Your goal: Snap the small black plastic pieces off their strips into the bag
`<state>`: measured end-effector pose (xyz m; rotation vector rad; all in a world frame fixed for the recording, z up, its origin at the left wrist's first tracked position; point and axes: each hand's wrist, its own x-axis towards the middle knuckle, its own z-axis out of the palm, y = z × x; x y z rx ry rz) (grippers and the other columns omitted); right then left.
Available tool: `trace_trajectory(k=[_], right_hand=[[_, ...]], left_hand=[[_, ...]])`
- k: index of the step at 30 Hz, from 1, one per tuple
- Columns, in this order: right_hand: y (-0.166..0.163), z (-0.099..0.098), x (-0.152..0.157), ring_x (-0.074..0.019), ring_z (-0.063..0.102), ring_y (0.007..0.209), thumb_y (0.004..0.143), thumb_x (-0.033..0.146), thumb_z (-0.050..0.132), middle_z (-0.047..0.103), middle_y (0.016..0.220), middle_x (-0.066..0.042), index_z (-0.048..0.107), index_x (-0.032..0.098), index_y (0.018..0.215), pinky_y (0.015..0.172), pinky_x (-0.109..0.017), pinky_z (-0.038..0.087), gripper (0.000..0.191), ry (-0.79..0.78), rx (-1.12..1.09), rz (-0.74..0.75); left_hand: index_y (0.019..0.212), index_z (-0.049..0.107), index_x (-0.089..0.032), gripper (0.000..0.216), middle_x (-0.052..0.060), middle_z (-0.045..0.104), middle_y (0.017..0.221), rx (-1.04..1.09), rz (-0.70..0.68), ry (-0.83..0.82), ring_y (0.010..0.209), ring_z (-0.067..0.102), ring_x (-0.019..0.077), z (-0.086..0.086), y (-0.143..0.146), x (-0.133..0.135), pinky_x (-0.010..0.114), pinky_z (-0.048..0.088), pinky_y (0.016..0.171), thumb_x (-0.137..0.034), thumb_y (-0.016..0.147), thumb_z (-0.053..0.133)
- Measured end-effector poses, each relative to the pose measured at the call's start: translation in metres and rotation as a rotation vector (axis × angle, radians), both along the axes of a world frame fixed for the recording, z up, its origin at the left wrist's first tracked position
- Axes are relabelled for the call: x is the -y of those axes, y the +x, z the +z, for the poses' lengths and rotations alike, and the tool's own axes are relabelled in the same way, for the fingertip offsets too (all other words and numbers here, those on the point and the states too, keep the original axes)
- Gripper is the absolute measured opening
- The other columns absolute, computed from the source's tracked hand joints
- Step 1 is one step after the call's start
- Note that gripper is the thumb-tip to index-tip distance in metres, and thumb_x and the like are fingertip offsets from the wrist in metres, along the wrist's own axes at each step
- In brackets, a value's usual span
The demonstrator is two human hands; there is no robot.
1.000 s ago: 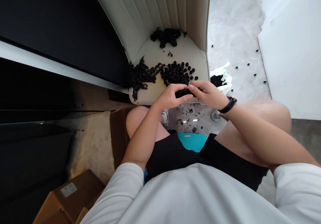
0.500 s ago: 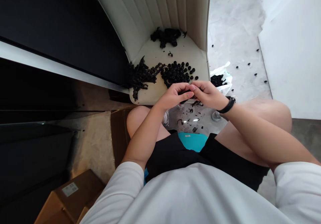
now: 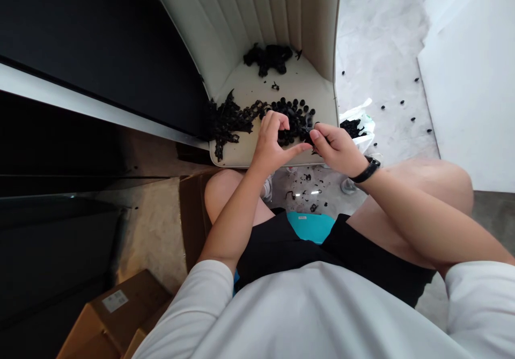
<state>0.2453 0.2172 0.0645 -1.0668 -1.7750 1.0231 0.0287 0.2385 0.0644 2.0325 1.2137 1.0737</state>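
Over the front of a cream padded seat [image 3: 237,152], my left hand [image 3: 270,143] is open, its thumb stretched toward my right hand and its fingers curved apart from it. My right hand [image 3: 338,147] is closed, pinching a dark rubbery piece [image 3: 309,135] that is mostly hidden by the fingers. Beneath and beyond the hands lies a pile of small black ring-like parts [image 3: 295,113]. To the left of the pile is a tangle of black webbed scrap [image 3: 229,120]. A dark clump [image 3: 269,58] rests near the seat's back.
Beside the seat, a white plastic bag [image 3: 367,128] with black parts in it stands on the floor. Several loose black parts [image 3: 383,107] lie on the floor to the right. Black scraps [image 3: 314,207] litter the floor between my feet. Cardboard boxes [image 3: 137,305] are at lower left.
My hands have drawn apart. The left hand has moved up and left and opened, while the right stays nearly in place, with its fingers closed.
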Motion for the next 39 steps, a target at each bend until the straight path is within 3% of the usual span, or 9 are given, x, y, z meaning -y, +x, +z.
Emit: trace_trajectory(k=[2, 5, 9, 13, 21, 26, 30, 34, 39], right_hand=[[-0.001, -0.001, 0.0, -0.0168, 0.042, 0.063, 0.113, 0.073, 0.039, 0.046, 0.066, 0.001, 0.036, 0.026, 0.077, 0.063, -0.035, 0.03, 0.06, 0.039, 0.057, -0.044], [-0.003, -0.003, 0.001, -0.0168, 0.039, 0.062, 0.115, 0.067, 0.037, 0.043, 0.066, 0.002, 0.033, 0.026, 0.079, 0.063, -0.035, 0.029, 0.055, 0.067, 0.101, -0.031], [-0.007, -0.007, 0.003, -0.0163, 0.036, 0.061, 0.116, 0.058, 0.039, 0.041, 0.066, 0.003, 0.032, 0.027, 0.081, 0.063, -0.034, 0.028, 0.048, 0.115, 0.13, 0.043], [-0.005, -0.008, 0.002, -0.0166, 0.039, 0.061, 0.116, 0.059, 0.038, 0.046, 0.067, 0.001, 0.036, 0.026, 0.081, 0.063, -0.034, 0.03, 0.048, 0.119, 0.106, 0.083], [0.0, 0.004, 0.001, -0.0157, 0.045, 0.059, 0.107, 0.079, 0.05, 0.049, 0.063, 0.001, 0.045, 0.025, 0.076, 0.057, -0.033, 0.035, 0.062, -0.18, -0.179, 0.12], [0.0, 0.015, 0.003, -0.0107, 0.031, 0.054, 0.096, 0.078, 0.071, 0.037, 0.067, 0.005, 0.043, 0.025, 0.076, 0.051, -0.029, 0.031, 0.064, -0.422, -0.574, 0.183], [0.016, 0.025, -0.003, -0.0094, 0.03, 0.053, 0.103, 0.07, 0.068, 0.035, 0.063, 0.005, 0.045, 0.023, 0.071, 0.049, -0.028, 0.026, 0.061, -0.379, -0.448, 0.388], [0.026, 0.023, -0.008, -0.0093, 0.033, 0.057, 0.113, 0.059, 0.058, 0.038, 0.06, 0.005, 0.046, 0.021, 0.068, 0.055, -0.028, 0.029, 0.06, -0.193, -0.061, 0.62], [0.014, 0.005, -0.003, -0.0098, 0.033, 0.057, 0.115, 0.042, 0.051, 0.042, 0.06, 0.006, 0.044, 0.022, 0.07, 0.059, -0.027, 0.032, 0.049, -0.083, 0.149, 0.698]], left_hand=[[0.077, 0.061, -0.022, 0.059, 0.002, 0.059, 0.08, -0.03, -0.001, 0.012, 0.082, 0.056, 0.019, 0.0, 0.001, 0.001, 0.035, 0.047, 0.076, -0.075, 0.082, 0.087], [0.066, 0.06, -0.02, 0.062, -0.001, 0.054, 0.062, 0.004, -0.118, -0.125, 0.061, 0.047, 0.0128, 0.0, 0.004, 0.006, 0.031, 0.039, 0.061, -0.074, 0.09, 0.08], [0.066, 0.068, -0.017, 0.063, -0.001, 0.06, 0.057, 0.087, -0.18, -0.398, 0.053, 0.05, 0.0097, -0.004, 0.006, 0.01, 0.028, 0.035, 0.052, -0.075, 0.088, 0.081], [0.072, 0.074, -0.016, 0.065, 0.001, 0.066, 0.057, 0.209, -0.221, -0.705, 0.049, 0.057, 0.0103, -0.004, 0.006, 0.007, 0.025, 0.044, 0.048, -0.08, 0.082, 0.083], [0.086, 0.077, -0.017, 0.056, 0.003, 0.075, 0.069, 0.393, -0.389, -0.895, 0.06, 0.07, 0.013, 0.005, -0.002, 0.009, 0.023, 0.057, 0.054, -0.071, 0.081, 0.09], [0.092, 0.081, -0.018, 0.053, 0.008, 0.081, 0.083, 0.401, -0.593, -0.842, 0.068, 0.076, 0.0164, 0.013, -0.015, 0.009, 0.03, 0.065, 0.066, -0.07, 0.084, 0.089], [0.094, 0.085, -0.023, 0.05, 0.01, 0.081, 0.094, 0.29, -0.63, -0.745, 0.081, 0.079, 0.0215, 0.027, -0.029, 0.002, 0.034, 0.067, 0.07, -0.069, 0.077, 0.093], [0.1, 0.084, -0.024, 0.035, 0.011, 0.081, 0.106, 0.191, -0.438, -0.508, 0.098, 0.079, 0.0223, 0.031, -0.046, -0.011, 0.032, 0.065, 0.077, -0.052, 0.082, 0.094], [0.103, 0.074, -0.019, 0.019, 0.009, 0.081, 0.105, 0.038, -0.048, -0.274, 0.099, 0.077, 0.0188, 0.014, -0.055, -0.035, 0.028, 0.063, 0.083, -0.029, 0.09, 0.083]])
